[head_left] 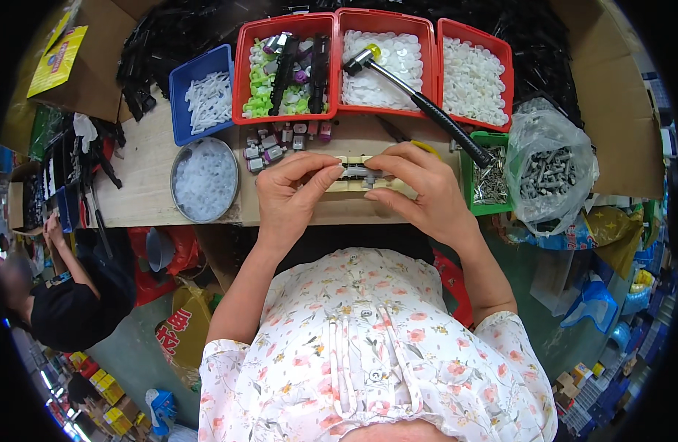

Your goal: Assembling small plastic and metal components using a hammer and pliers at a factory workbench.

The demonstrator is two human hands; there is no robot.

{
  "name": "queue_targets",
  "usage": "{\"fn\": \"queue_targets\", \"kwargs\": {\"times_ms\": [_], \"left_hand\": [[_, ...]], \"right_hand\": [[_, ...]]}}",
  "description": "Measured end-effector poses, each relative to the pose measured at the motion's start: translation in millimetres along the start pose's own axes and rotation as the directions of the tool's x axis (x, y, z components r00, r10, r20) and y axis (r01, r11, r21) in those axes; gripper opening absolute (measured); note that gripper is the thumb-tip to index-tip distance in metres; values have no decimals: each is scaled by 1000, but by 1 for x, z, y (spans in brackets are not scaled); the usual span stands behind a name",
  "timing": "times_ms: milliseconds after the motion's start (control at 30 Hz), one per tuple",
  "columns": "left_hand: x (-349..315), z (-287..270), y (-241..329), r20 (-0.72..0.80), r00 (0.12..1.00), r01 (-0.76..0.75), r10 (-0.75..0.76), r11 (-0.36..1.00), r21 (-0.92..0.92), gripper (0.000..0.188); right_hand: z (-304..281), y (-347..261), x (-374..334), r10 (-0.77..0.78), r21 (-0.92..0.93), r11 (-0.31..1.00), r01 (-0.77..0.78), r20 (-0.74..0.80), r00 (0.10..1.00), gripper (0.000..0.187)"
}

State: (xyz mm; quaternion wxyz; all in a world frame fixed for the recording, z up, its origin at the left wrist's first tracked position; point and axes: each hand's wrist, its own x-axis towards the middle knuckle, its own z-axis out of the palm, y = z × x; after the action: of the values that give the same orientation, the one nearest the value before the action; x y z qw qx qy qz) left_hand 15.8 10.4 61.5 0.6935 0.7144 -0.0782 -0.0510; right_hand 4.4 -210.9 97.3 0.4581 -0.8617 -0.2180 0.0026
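Small grey part (356, 172), on a pale block (348, 184) at the wooden bench (144, 173) edge, pinched from both ends: left hand (289, 197) and right hand (416, 188) closed on it with fingertips. Probably light, stiff, a little slippery; best gripped by the ends.

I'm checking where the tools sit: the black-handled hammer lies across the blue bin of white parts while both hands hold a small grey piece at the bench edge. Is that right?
Not quite. The head view shows the hammer lying across the red bins, its head on the white discs, not across the blue bin. The rest holds: the left hand and right hand hold the small grey piece at the bench edge.
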Motion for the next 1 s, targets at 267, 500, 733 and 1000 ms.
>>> {"fn": "queue_targets", "kwargs": {"times_ms": [267,500,733,1000], "left_hand": [[2,3,-4,7,1000,3,-3,1000,-11,12],[3,-8,-4,7,1000,-10,10,999,31,12],[3,-1,-8,-3,1000,-1,1,999,-49,11],[6,9,-1,51,985,-168,164,981,99,11]], "right_hand": [[1,5,-1,-123,-270,955,121,7,992,33],[-6,7,-1,-111,-257,960,113,23,994,32],[-4,8,1,-130,-175,976,130,13,991,30],[-7,12,0,-32,33,999,30,70,997,28]]}}
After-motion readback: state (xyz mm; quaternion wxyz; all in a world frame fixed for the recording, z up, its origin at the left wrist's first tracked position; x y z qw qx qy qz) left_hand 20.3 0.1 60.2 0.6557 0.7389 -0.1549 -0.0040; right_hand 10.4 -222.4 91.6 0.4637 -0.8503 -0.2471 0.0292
